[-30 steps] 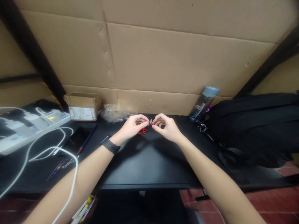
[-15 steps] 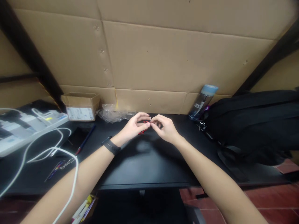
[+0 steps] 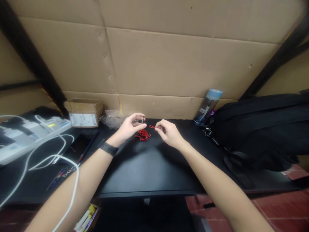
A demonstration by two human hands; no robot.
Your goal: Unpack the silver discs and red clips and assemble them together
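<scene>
Over the back of the black desk (image 3: pixel 149 167), my left hand (image 3: pixel 129 126) pinches a small metal piece, perhaps a needle (image 3: pixel 142 120), between thumb and forefinger. A bunch of red thread (image 3: pixel 143 135) lies on the desk just under that hand. My right hand (image 3: pixel 169 132) is a short way to the right, its fingertips pinched on the red thread's free end (image 3: pixel 152 127). A black watch band (image 3: pixel 107 148) sits on my left wrist.
A small cardboard box (image 3: pixel 84 112) and crumpled clear plastic (image 3: pixel 111 119) stand at the back left. White cables (image 3: pixel 48 154), a power strip (image 3: pixel 26 132) and a pen (image 3: pixel 87 148) lie at the left. At the right are a blue-capped water bottle (image 3: pixel 208 106) and a black backpack (image 3: pixel 260 129). Cardboard lines the wall.
My hands, which were touching at the fingertips, have drawn apart: the left moved left with the metal piece, the right stayed with the thread end. The red thread bunch now shows on the desk.
</scene>
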